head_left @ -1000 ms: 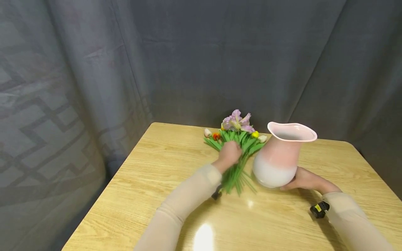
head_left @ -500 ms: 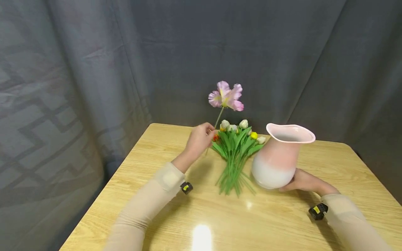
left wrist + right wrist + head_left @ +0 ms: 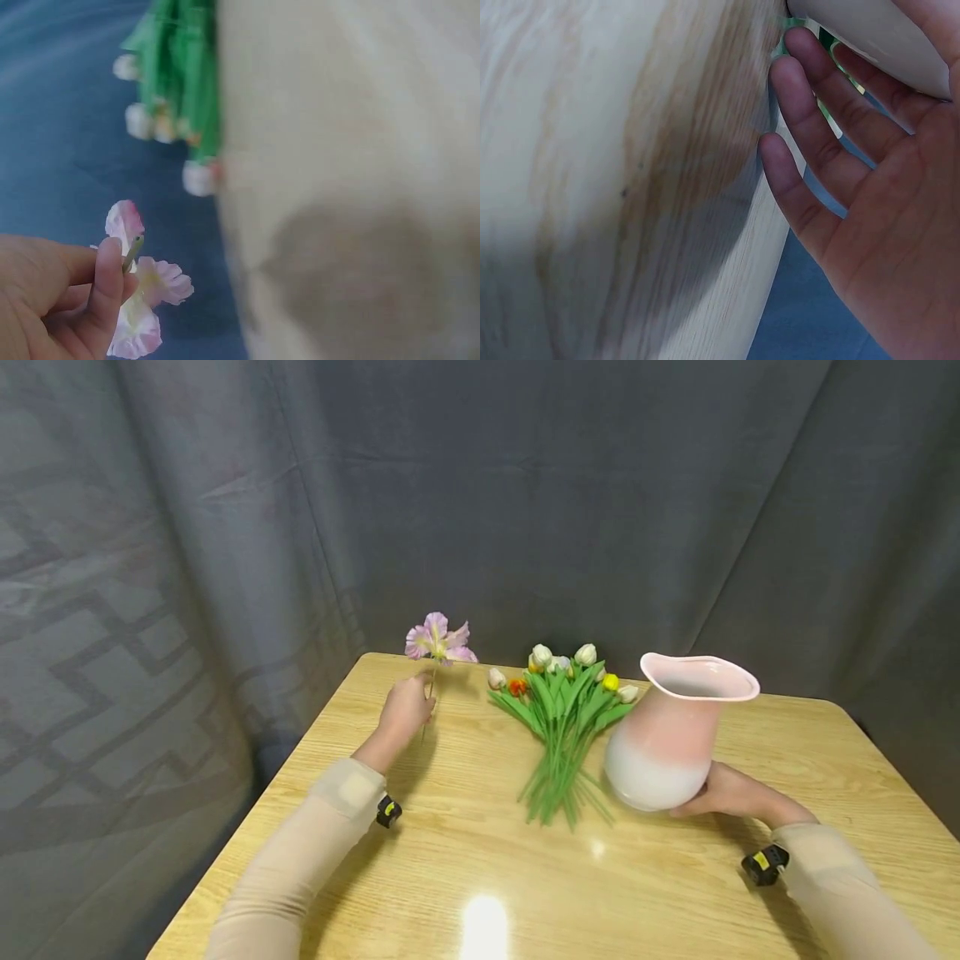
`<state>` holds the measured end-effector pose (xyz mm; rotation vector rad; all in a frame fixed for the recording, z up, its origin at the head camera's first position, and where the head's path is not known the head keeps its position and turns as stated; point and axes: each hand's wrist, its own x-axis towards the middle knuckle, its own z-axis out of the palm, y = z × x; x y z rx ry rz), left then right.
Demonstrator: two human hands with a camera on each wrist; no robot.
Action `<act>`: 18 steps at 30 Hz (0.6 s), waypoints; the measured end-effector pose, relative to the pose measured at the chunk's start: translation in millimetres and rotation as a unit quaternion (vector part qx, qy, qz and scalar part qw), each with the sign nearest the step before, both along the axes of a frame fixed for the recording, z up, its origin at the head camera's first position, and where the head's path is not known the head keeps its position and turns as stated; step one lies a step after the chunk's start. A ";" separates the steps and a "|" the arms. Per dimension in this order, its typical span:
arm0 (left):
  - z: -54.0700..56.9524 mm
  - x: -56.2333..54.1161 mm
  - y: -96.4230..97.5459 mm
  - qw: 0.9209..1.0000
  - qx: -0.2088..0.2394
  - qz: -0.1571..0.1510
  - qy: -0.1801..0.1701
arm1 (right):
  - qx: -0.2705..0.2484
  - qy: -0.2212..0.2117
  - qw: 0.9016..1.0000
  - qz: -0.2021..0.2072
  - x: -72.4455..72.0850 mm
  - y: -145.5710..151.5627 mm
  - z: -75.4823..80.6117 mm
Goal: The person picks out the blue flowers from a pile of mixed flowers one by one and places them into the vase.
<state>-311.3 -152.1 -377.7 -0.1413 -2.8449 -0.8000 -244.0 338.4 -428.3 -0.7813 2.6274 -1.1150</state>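
Note:
My left hand (image 3: pixel 407 703) pinches the thin stem of a pink-lilac artificial iris (image 3: pixel 441 640) near the table's far left. In the left wrist view, thumb and finger meet on the stem's cut end (image 3: pixel 133 253), with the petals beyond. The right hand (image 3: pixel 738 793) holds the low side of a pink-and-white vase (image 3: pixel 678 727) with a wavy rim. In the right wrist view the vase (image 3: pixel 877 37) sits between thumb and index finger, while the other fingers are spread, apart from it. Left of the vase lies a bunch of artificial tulips (image 3: pixel 562 710), stems toward me.
The wooden table (image 3: pixel 420 877) ends at a far edge before a grey curtain (image 3: pixel 525 527). Tulip heads in white, yellow and orange point to the far edge. Stems of the bunch reach close to the vase's base.
My left hand has drawn the iris up from the tulips, then carried it left and lowered it toward the table. The right hand and vase have stayed put.

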 end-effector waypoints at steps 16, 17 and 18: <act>-54.2 -18.1 -14.2 0.994 0.008 -0.023 -0.103 | 0.001 -0.014 1.000 0.010 -2.0 -0.6 0.5; -54.2 -19.5 -14.9 0.994 0.013 -0.024 -0.110 | 0.000 -0.012 1.000 0.011 -1.6 -0.5 0.9; -53.8 -20.5 -15.5 0.993 0.015 -0.027 -0.115 | -0.002 -0.011 1.000 0.012 -1.2 -0.4 1.4</act>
